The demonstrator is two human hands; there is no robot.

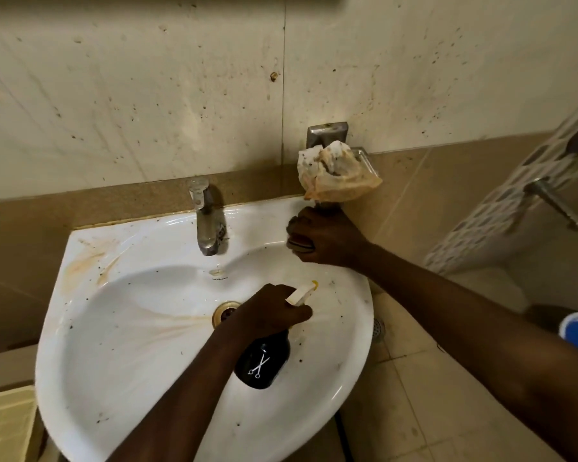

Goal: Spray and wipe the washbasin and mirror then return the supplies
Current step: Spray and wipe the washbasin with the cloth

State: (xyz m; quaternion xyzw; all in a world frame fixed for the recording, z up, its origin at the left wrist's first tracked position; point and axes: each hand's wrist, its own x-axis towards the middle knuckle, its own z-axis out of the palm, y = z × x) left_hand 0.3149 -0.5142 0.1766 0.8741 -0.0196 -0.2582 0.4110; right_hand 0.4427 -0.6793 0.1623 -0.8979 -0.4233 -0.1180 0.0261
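- Left hand point(274, 313) grips a black spray bottle point(264, 361) over the washbasin point(114, 328).
- Right hand point(324, 238) clutches a stained cloth point(337, 175) at the basin's back rim.
- Basin looks unwiped, brown stains remaining; mirror and supply return apparently pending.

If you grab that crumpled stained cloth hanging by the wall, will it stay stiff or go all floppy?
Probably floppy: the cloth sags in creased folds from the metal holder. It looks thin, so likely light. Its brown stains suggest it may be damp or grubby, though that cannot be confirmed.

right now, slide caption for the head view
Left hand aims spray bottle into stained washbasin; right hand grips a scrubber.
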